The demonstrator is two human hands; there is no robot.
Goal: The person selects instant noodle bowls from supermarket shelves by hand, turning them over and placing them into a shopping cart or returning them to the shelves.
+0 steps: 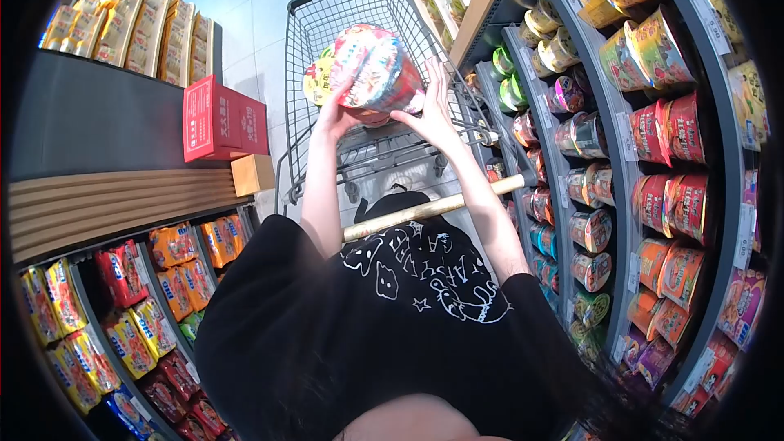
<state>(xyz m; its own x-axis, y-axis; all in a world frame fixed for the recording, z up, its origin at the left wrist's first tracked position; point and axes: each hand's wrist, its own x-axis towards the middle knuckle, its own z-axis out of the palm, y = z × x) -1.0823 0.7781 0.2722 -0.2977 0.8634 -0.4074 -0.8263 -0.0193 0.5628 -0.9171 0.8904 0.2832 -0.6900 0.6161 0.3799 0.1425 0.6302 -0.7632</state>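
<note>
Over the black wire-mesh shopping cart (314, 28), the left hand (332, 117) cups a shiny, rounded pink-and-white package (371, 65); the right hand (434, 113), fingers spread, touches its other side. Left of the cart stand a red box-shaped sign (224, 124) and, farther off, yellow packets (122, 20).

Loose black T-shirt of soft fabric (327, 335), wide-cut. Short plain black sleeves, left (255, 273) and right (531, 310), reaching near elbows. White line-drawn print across chest: scattered hand-lettering, wording unclear; ghost-like outline (386, 283); small five-pointed star (420, 305); larger rounded cartoon outline, lower right. Forearms bare.
</note>
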